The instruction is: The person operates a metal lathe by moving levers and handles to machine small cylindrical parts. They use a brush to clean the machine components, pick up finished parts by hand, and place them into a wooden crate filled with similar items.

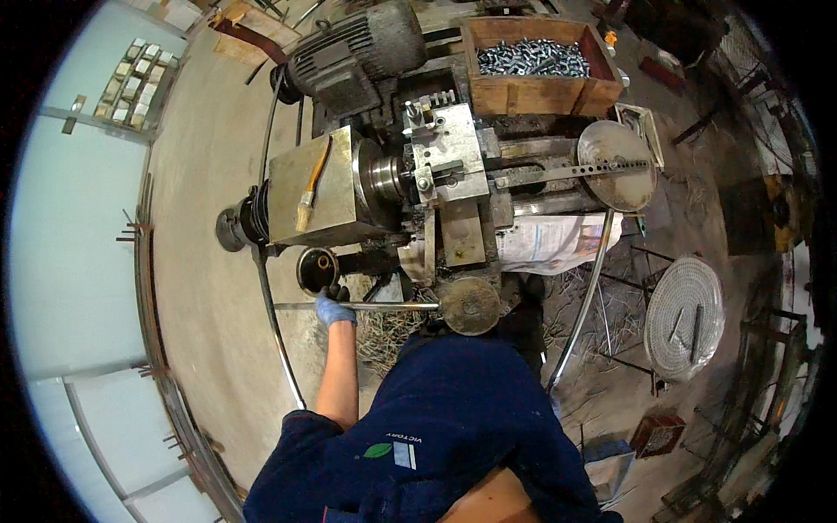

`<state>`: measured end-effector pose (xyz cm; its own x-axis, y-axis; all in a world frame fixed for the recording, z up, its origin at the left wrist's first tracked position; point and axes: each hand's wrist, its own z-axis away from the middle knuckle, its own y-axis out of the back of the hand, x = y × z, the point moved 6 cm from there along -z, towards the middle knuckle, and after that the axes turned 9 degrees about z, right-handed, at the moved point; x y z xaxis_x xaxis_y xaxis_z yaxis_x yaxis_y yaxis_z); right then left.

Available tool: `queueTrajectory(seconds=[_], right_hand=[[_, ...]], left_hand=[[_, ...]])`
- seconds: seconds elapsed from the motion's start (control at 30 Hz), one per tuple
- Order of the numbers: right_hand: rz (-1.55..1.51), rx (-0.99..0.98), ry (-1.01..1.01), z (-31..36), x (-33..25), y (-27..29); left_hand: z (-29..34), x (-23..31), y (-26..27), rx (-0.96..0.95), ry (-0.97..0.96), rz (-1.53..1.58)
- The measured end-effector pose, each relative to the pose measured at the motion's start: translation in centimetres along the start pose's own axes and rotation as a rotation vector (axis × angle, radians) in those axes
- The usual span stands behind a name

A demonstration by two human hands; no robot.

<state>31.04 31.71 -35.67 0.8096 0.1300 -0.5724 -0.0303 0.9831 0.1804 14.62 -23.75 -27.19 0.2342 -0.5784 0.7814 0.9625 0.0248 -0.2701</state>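
Note:
My left hand (335, 309), in a blue glove with darkened fingertips, is at the near rim of a round dark cup (305, 283). Inside the cup lies a small brass-coloured ring (323, 261). The fingers look curled, and what they hold, if anything, is hidden. A straight metal rod (392, 306) passes at the hand and runs right to a round, dirty metal disc (471, 306) before my body. My right hand does not show. Beyond, a greasy machine carries a metal block (462, 144) with bolts and a spindle (384, 179).
A wooden-handled brush (314, 183) lies on the machine's housing (288, 196). Behind stand a motor (357, 52) and a wooden box (540, 98) of small metal parts. Long metal bars (586, 305) slope at both sides. A round woven-topped stool (684, 292) stands right; metal scraps (388, 336) litter the floor.

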Motion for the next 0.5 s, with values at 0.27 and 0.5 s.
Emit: queueTrajectory(seconds=[0.27, 0.5], right_hand=[[-0.130, -0.118, -0.063, 3.9, -10.2, 1.0], [-0.032, 0.367, 0.224, 0.1, -11.4, 0.2]], left_hand=[[-3.0, -0.5, 2.6, -0.068, 0.011, 0.018], [-2.5, -0.3, 1.1, -0.061, 0.015, -0.003]])
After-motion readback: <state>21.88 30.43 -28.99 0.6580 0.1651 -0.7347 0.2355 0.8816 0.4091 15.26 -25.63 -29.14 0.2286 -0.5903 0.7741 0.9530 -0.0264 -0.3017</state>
